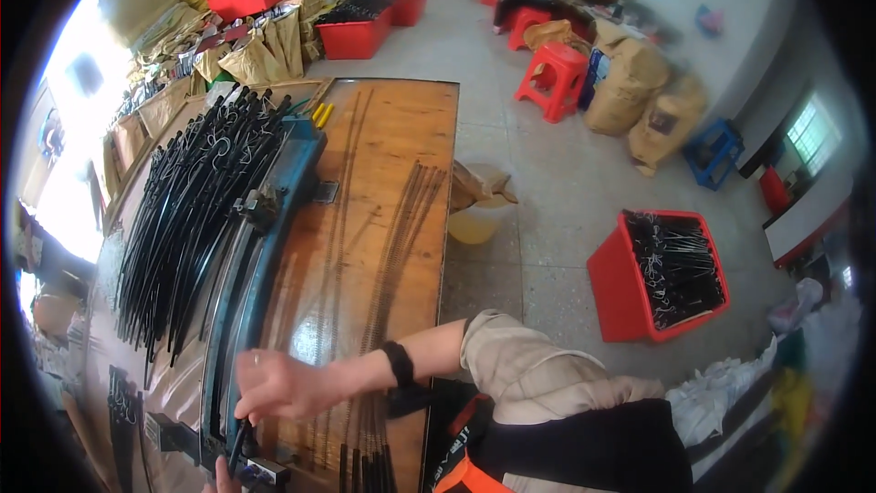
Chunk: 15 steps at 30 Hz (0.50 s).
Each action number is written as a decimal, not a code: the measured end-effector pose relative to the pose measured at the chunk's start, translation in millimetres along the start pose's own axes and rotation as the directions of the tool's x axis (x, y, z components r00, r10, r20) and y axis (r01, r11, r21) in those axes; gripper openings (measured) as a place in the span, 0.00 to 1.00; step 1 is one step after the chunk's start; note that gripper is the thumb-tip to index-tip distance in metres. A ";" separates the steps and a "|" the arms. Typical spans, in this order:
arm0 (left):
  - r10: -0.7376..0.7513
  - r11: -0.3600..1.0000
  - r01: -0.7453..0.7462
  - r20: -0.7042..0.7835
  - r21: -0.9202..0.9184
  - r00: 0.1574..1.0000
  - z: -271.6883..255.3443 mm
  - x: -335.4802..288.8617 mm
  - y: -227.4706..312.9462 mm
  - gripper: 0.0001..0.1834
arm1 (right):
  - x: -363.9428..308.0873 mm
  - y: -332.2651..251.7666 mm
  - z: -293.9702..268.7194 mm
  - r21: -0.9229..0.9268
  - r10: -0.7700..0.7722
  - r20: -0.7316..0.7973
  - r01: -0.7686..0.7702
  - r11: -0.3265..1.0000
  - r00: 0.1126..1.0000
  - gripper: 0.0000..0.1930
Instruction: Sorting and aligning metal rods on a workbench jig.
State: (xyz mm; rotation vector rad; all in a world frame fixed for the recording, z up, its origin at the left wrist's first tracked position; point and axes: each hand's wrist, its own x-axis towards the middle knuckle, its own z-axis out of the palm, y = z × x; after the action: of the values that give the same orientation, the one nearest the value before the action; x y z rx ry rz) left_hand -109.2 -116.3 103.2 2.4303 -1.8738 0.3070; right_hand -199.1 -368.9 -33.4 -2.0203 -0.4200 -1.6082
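My right hand (278, 386), with a dark band on its wrist, comes in from the right over a long blue metal fixture (265, 283). Its thumb and fingers are pinched at the upper end of a short visible length of black rod (238, 449). Only fingertips of my left hand (223, 477) show at the lower edge, beside the rod's lower part; the rest is cut off. Around them sits the fixture's metal end block (265, 472). To the left lies a big bundle of black rods (196, 210) with pale wire loops at their far ends.
Thin coiled springs (401, 246) lie along the wooden tabletop (365, 146), near yellow-handled pliers (322, 115). Right of the table stands a red bin (616, 283) full of black rods. Farther off are a red stool (553, 82), a blue stool (714, 153) and brown sacks (630, 82).
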 end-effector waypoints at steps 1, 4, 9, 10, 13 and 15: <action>0.004 1.000 -0.004 0.000 0.002 1.000 0.1 -4.2 -6.9 0.23 | -5.3 9.2 -7.1 -0.009 0.019 0.029 -0.019 1.000 0.999 0.22; -0.003 0.998 0.009 -0.092 0.064 0.996 -0.9 -17.6 -26.2 0.23 | -10.3 13.6 -9.2 -0.017 0.059 0.096 -0.058 0.998 0.994 0.20; -0.071 0.997 0.071 0.001 -0.036 0.997 15.3 -27.2 -19.6 0.22 | -7.1 0.9 16.0 -0.075 0.042 0.107 -0.034 0.997 0.993 0.18; -0.081 0.996 0.081 0.005 -0.029 0.997 10.9 -31.4 -31.3 0.22 | -4.9 13.7 4.4 -0.106 0.023 0.083 -0.014 0.994 0.996 0.18; -0.118 0.992 0.119 0.025 -0.033 0.993 12.5 -47.9 -41.7 0.22 | -3.2 -7.7 13.6 -0.080 0.032 0.069 -0.027 0.996 0.997 0.18; -0.147 0.989 0.147 0.004 0.006 0.989 28.0 -56.1 -34.4 0.21 | 4.0 -30.9 34.8 0.018 0.068 0.059 -0.069 0.997 0.996 0.19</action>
State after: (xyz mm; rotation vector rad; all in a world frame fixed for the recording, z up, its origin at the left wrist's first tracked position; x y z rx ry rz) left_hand -86.3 -58.6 67.7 2.5564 -1.6850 0.2993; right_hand -186.8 -324.1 -28.8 -2.0487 -0.3825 -1.5014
